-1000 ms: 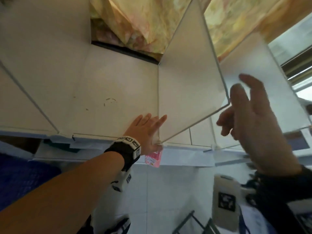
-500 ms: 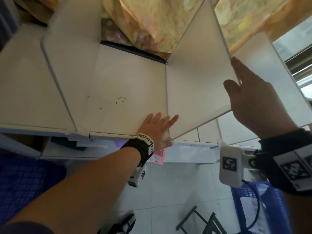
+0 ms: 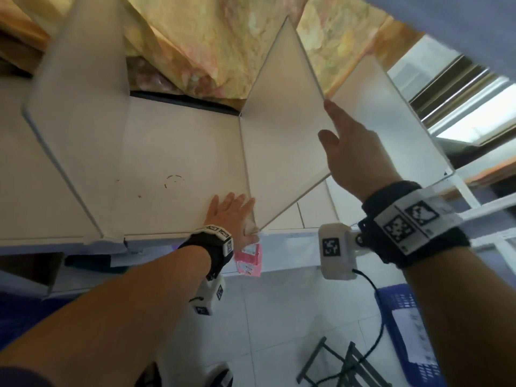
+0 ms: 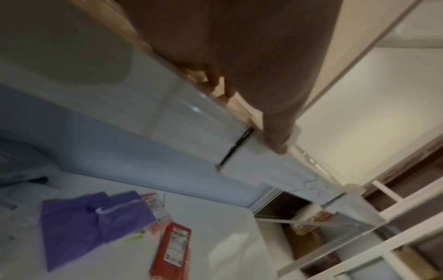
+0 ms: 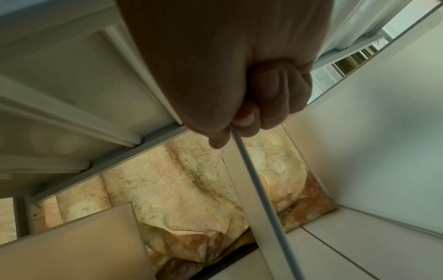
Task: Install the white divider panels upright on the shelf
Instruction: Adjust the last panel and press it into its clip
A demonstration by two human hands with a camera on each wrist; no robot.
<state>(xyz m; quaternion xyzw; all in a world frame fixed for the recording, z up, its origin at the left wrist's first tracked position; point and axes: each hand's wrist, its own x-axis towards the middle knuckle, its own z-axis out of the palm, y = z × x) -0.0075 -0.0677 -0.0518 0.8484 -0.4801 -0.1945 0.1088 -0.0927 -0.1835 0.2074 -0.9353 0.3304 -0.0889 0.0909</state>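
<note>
Divider panel [image 3: 282, 141] stands upright on the shelf [image 3: 178, 163], at one o'clock from centre. Right hand [image 3: 354, 152] pinches its top front edge; left hand [image 3: 231, 216], fingers spread flat, braces its bottom corner. Best seat the base squarely before letting go. Only the right wrist view shows the curled fingers [image 5: 275, 102] gripping.

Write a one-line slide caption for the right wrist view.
Right hand pinches the upright white divider panel's top edge.
</note>
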